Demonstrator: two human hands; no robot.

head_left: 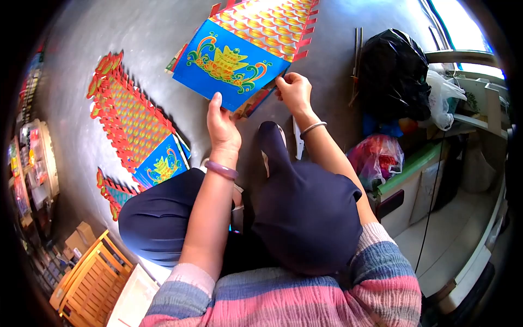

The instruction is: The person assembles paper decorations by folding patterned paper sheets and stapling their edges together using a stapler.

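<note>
A blue printed panel point(229, 62) with a yellow and green ornament joins a red and yellow scale-patterned section point(267, 24) with notched red edges. My left hand point(222, 128) holds the panel's lower edge, its thumb on the blue face and its other fingers partly hidden beneath. Thumb and fingertips of my right hand point(295, 94) pinch the panel's lower right corner. A similar scale-patterned piece point(136, 111) with a blue end lies on the grey floor to the left, and part of a teal and red one point(117, 193) shows below it.
On the right are a black plastic bag point(393, 73), a white bag point(444, 95), a clear bag with red contents point(378, 158) and thin sticks point(356, 65). A folded wooden chair point(92, 278) stands lower left, near loaded shelves point(41, 163).
</note>
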